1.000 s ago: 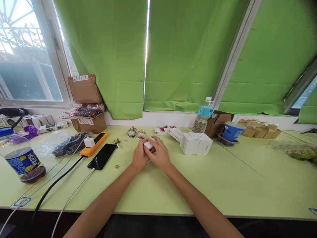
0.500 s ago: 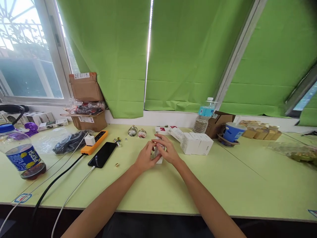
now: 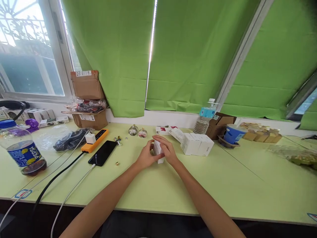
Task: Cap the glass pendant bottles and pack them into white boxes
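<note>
Between my hands a small white box (image 3: 157, 148) with fine print stands upright on the pale green table (image 3: 163, 191). My left hand (image 3: 145, 157) grips its left side, the thumb across the near face. My right hand (image 3: 168, 151) is wrapped round the right side, its fingers reaching over the top. Parts of the box are hidden by the fingers. A group of similar white boxes (image 3: 196, 144) stands to the right of my hands. Behind lie white cartons with pink print (image 3: 162, 130). Two round ornate glass bottles (image 3: 133, 130) stand at the back left of my hands.
To the left are a black phone (image 3: 102, 153) on a cable, an orange power strip (image 3: 95, 140), small metallic caps (image 3: 117, 141) and a Pepsi bottle (image 3: 26, 153). At the right stand a water bottle (image 3: 204, 119) and a blue tub (image 3: 233, 134). An open cardboard box (image 3: 90, 119) is at back left.
My fingers have come down from above the box's top and closed around its sides. More of its printed face shows. The view has shifted slightly.
</note>
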The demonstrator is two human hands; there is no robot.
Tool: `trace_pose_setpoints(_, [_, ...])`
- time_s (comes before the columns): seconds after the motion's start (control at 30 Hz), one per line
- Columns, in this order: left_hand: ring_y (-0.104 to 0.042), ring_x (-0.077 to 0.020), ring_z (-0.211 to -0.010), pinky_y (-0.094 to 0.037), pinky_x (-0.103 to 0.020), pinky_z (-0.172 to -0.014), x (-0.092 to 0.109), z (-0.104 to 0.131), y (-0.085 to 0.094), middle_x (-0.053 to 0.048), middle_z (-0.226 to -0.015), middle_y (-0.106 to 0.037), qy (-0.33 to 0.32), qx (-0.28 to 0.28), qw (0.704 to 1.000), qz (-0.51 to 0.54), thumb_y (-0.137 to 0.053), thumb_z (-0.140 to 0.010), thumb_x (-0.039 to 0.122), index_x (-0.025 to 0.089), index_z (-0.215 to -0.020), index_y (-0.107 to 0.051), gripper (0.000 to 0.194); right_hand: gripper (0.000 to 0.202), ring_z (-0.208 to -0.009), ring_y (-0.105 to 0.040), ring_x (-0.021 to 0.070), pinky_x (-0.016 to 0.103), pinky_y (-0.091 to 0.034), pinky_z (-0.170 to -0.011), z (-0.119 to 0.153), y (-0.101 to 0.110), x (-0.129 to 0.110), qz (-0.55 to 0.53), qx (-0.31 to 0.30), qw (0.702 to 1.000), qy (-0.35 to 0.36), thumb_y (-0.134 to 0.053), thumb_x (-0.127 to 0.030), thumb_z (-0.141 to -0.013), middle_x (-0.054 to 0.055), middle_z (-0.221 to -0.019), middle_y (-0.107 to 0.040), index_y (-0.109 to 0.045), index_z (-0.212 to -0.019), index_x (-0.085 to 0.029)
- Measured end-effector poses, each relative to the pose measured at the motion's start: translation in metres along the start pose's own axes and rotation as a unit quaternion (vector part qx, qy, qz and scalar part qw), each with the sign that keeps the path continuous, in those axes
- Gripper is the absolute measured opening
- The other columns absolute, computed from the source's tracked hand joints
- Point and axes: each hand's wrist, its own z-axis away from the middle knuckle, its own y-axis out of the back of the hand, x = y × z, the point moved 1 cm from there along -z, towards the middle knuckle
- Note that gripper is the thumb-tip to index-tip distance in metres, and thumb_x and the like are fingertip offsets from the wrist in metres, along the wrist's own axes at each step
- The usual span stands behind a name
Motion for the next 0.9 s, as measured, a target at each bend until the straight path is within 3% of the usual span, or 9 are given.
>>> trace_pose_setpoints(0.2, [-0.062,-0.0206,-0.099,-0.048,-0.038,-0.088,0.002,-0.001,0.002,-0.007,-0.11,-0.065,-0.013,0.017,1.0,0.004,-0.075,-0.073,0.039,0.02,-0.128,-0.046,0.066,0.042,-0.13,-0.05,0.0236,0.05,-0.039,-0.111,-0.003,0.005,0.0,0.063,-0.047,0.996,0.04,-0.042,-0.024,-0.091,0.004,-0.131,-0.062,-0.063,-0.127,-0.027])
trace_pose_setpoints(0.43, [-0.063,-0.0211,-0.102,-0.05,-0.038,-0.089,-0.003,-0.002,0.003,-0.008,-0.114,-0.065,-0.017,0.006,1.0,0.019,-0.075,-0.072,0.028,0.02,-0.127,-0.047,0.062,0.043,-0.13,-0.05,0.0249,0.049,-0.04,-0.112,-0.004,0.007,-0.003,0.168,-0.068,0.979,0.089,-0.05,-0.024,-0.09,0.006,-0.134,-0.059,-0.059,-0.132,-0.025])
trace_pose_setpoints(0.63, [-0.063,-0.0236,-0.106,-0.051,-0.04,-0.09,-0.006,-0.001,0.005,-0.01,-0.117,-0.064,-0.027,-0.008,1.0,-0.001,-0.07,-0.077,0.03,0.023,-0.132,-0.046,0.06,0.043,-0.129,-0.05,0.0253,0.047,-0.042,-0.109,-0.002,-0.005,0.005,0.226,0.006,0.973,0.046,-0.047,-0.024,-0.091,0.008,-0.135,-0.057,-0.057,-0.132,-0.025])
trace_pose_setpoints(0.8, [-0.06,-0.027,-0.109,-0.049,-0.044,-0.094,-0.013,0.002,0.007,-0.013,-0.122,-0.06,-0.039,-0.028,0.996,-0.072,-0.075,-0.072,0.037,0.022,-0.135,-0.044,0.071,0.055,-0.127,-0.049,0.0273,0.045,-0.047,-0.101,-0.001,-0.009,0.013,0.25,0.052,0.967,-0.01,-0.05,-0.028,-0.089,0.011,-0.144,-0.044,-0.04,-0.143,-0.025])
trace_pose_setpoints(0.9, [-0.058,-0.0279,-0.114,-0.046,-0.045,-0.098,-0.02,0.003,0.006,-0.015,-0.126,-0.056,-0.052,-0.048,0.991,-0.114,-0.071,-0.076,0.036,0.022,-0.138,-0.04,0.071,0.052,-0.115,-0.057,0.0296,0.044,-0.049,-0.092,-0.001,-0.003,0.018,0.275,0.074,0.957,-0.052,-0.055,-0.031,-0.086,0.013,-0.13,-0.055,-0.045,-0.137,-0.024])
